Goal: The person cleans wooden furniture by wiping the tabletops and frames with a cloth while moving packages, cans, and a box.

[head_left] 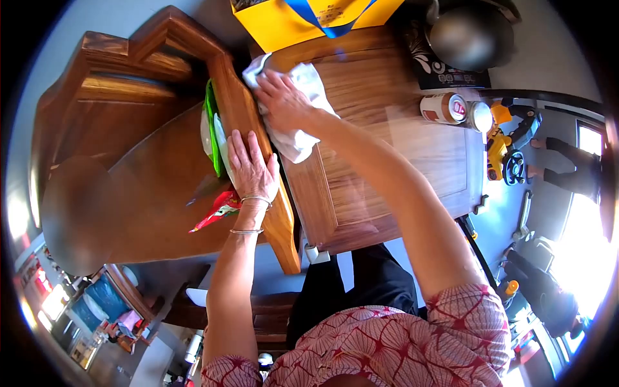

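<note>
A white cloth (306,80) lies bunched over the near side of a wooden tabletop (374,90) and against the wooden armrest (284,232) of a bench. My right hand (284,100) presses down on this cloth, with its fingers curled into the fabric. Lower down, my left hand (251,164) rests flat on the armrest, its fingers stretched out and holding nothing. Just left of it, a green and white packet (211,132) and a red packet (219,209) sit against the armrest's inner side.
A yellow bag (271,26) with a blue ribbon stands at the table's far end. Two cans (443,108) are by the right edge, near a cooktop (445,76) bearing a pan (471,39). A yellow toy vehicle (500,151) and a person's legs (567,164) appear at right.
</note>
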